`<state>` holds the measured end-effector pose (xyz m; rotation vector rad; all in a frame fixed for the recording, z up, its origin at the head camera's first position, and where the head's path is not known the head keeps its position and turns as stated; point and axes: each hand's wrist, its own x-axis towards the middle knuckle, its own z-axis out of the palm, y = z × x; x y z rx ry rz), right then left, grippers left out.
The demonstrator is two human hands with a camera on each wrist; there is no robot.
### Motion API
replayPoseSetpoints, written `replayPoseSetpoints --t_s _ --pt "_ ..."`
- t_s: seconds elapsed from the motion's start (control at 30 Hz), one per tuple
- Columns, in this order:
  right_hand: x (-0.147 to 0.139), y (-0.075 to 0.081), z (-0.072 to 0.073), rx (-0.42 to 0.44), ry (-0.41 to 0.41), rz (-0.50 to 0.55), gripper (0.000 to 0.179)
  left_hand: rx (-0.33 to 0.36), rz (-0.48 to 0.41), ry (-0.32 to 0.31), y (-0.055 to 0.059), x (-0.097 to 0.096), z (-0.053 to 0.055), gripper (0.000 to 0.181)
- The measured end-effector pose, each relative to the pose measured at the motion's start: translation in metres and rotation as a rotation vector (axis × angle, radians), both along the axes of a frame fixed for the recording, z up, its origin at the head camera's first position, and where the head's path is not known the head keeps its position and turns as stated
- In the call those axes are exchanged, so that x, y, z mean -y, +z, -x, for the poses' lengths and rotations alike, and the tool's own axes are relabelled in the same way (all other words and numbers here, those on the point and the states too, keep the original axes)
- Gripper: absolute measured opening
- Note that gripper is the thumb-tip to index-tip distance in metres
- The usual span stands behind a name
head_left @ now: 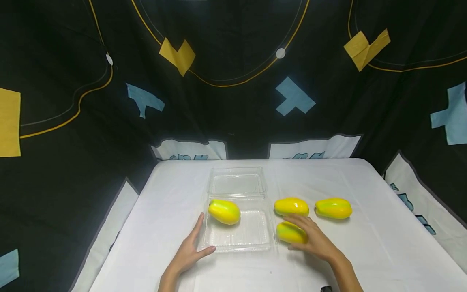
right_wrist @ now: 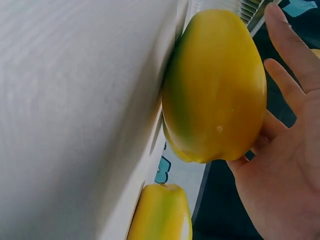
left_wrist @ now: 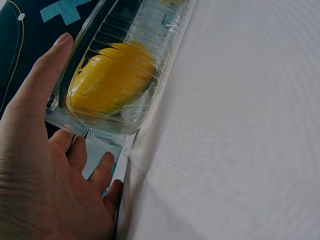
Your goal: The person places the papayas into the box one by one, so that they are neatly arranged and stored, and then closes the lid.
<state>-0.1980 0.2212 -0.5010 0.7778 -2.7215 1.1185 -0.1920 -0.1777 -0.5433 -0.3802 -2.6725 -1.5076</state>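
Note:
A clear plastic clamshell box (head_left: 255, 231) lies with its lid (head_left: 237, 184) folded back. One yellow-green papaya (head_left: 224, 211) rests in the left part of its base. My left hand (head_left: 191, 247) is at the box's left front corner, thumb and fingers spread; in the left wrist view this hand (left_wrist: 65, 165) holds nothing. My right hand (head_left: 310, 237) reaches over another papaya (head_left: 290, 232) right of the box. Seen from the right wrist, the fingers are extended beside that papaya (right_wrist: 215, 90), not curled round it; whether they touch it I cannot tell.
Two more papayas lie behind and to the right of my right hand, one nearer (head_left: 292, 206) and one farther right (head_left: 333, 208). A white cloth covers the table (head_left: 175, 182). Dark curtains (head_left: 233, 117) with taped paper shapes hang behind it.

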Motion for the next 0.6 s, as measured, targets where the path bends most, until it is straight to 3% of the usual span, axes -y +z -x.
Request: replayPoseSetpoints --t_s 0.33,0.6 --pt "-0.006 -0.006 -0.001 0.0 0.019 -0.054 0.072 -0.004 0.008 -0.004 0.001 0.001 -0.001 0.102" --pt "-0.012 -0.008 -0.003 0.006 -0.005 -0.029 0.072 0.006 0.004 0.0 0.003 0.0 -0.001 0.102"
